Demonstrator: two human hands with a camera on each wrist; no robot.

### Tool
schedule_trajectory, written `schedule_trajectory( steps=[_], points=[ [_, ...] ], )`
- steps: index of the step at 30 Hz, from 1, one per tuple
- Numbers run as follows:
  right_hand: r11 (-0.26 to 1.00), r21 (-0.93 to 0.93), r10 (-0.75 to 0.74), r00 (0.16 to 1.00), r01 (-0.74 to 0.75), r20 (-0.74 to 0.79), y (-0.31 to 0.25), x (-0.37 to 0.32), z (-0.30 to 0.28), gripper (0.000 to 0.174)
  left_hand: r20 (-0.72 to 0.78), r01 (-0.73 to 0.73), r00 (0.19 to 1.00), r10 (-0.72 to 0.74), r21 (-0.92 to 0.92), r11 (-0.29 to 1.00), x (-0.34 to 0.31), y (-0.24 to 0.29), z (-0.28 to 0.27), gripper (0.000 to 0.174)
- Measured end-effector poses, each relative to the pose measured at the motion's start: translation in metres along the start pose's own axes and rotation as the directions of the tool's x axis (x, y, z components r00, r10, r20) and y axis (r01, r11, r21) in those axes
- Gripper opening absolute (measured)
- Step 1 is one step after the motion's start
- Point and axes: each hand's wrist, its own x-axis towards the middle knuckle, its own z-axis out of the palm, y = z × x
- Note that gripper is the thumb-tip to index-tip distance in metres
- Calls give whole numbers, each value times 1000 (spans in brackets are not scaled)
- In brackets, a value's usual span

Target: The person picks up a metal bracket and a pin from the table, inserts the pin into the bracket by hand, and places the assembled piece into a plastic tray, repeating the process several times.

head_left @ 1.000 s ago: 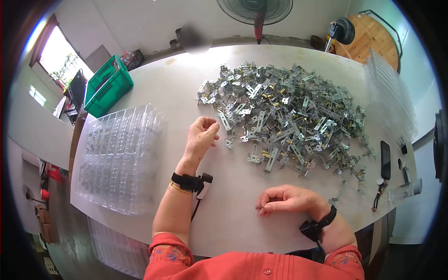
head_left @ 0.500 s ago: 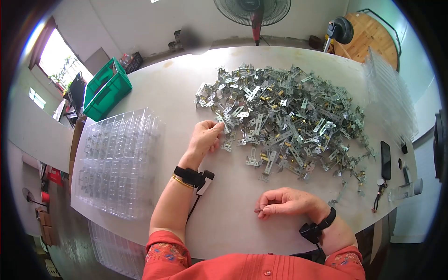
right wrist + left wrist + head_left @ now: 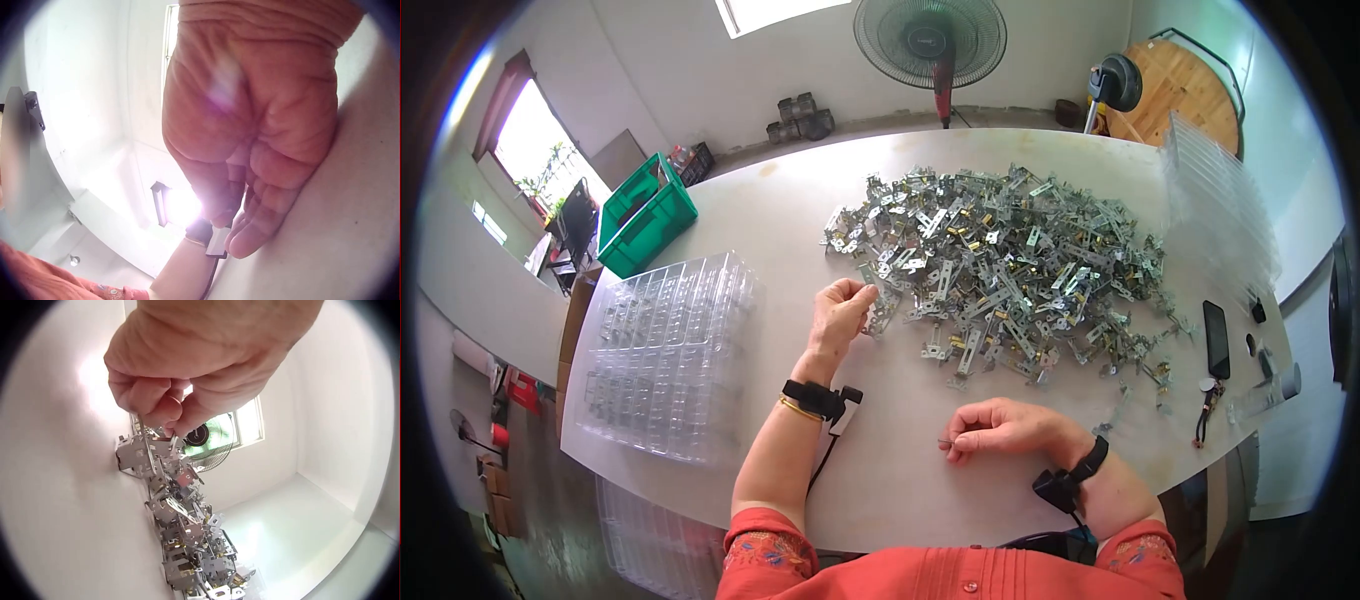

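Observation:
In the head view my left hand (image 3: 840, 318) is at the near left edge of a heap of metal brackets (image 3: 1000, 270). Its thumb and forefinger pinch a loose metal bracket (image 3: 140, 453), seen just under the fingertips in the left wrist view; the other fingers are curled in. My right hand (image 3: 1005, 428) rests low over the table, nearer to my body. Between its thumb and forefinger it pinches a small thin dark piece (image 3: 945, 442), whose kind I cannot tell. The right wrist view shows the palm, with that piece hidden.
Stacked clear plastic trays (image 3: 670, 360) stand on the left of the table (image 3: 890, 500), a green crate (image 3: 645, 225) behind them. More clear trays (image 3: 1220, 210) stand at the right, near a phone (image 3: 1217, 340). A fan (image 3: 930, 45) is beyond the table.
My left hand has come down to the brackets at the heap's edge, and its fingertips have closed on one. The right hand stays nearly in place. The head view has tilted up.

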Motion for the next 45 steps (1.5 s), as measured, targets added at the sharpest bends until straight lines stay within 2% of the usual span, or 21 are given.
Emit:
schedule_trajectory(
  steps=[2,6,9,12,14,16,22,24,28,29,30,32,34,35,37,38,40,45],
  points=[
    [1000,-7,-4,1000,4,4,1,1,0,25,45,-148,988,145,57,987,-6,-1,3,17],
    [999,-32,-5,1000,5,21,0,1,-2,24,6,-207,978,207,58,977,-14,-2,5,13],
    [1000,-7,-8,1000,9,20,4,2,-4,24,66,-229,971,228,13,973,-8,-11,-2,11],
    [1000,17,-18,999,18,26,7,2,-4,23,63,-155,985,160,-73,985,-12,-14,1,11],
    [1000,21,9,1000,-9,18,0,0,-2,22,42,-154,987,158,-93,984,-9,-20,0,10],
    [999,5,36,999,-36,12,-5,0,-2,22,38,-215,975,221,-121,969,-6,-24,-3,10],
    [997,32,71,998,-70,-2,-11,2,1,21,69,-184,977,203,-220,958,-10,-22,-4,12],
    [990,136,55,997,-48,-48,-12,2,5,21,85,-170,977,194,-235,957,-8,-26,-7,12],
    [989,75,132,990,-128,-47,-24,10,6,20,95,-150,978,184,-291,945,-7,-26,-9,13],
    [993,-26,113,993,-114,-32,-25,15,6,20,92,-151,978,186,-300,942,-6,-27,-10,13],
    [987,-127,95,995,-96,-14,-27,21,7,20,87,-130,981,172,-361,924,-5,-28,-12,12],
    [989,-124,82,996,-84,-28,-37,34,8,17,79,-113,984,162,-427,897,-3,-30,-14,11],
    [990,-124,67,997,-71,-39,-41,50,13,15,127,-72,976,180,-588,806,-2,-32,-14,9],
    [992,-109,-77,988,63,-132,-39,58,16,13,121,-76,976,183,-593,802,-3,-32,-15,9],
    [947,-164,-313,902,275,-298,-43,74,23,9,170,-37,969,178,-615,788,-4,-30,-16,9],
    [948,-164,-309,905,271,-293,-44,80,23,9,163,-40,970,178,-618,785,-4,-30,-15,9],
    [849,-372,-510,764,374,-396,-46,90,20,5,166,-41,969,183,-621,783,-5,-30,-13,12],
    [845,-388,-511,771,368,-380,-49,105,11,7,191,-36,966,174,-568,822,-8,-23,-9,11]
  ],
)
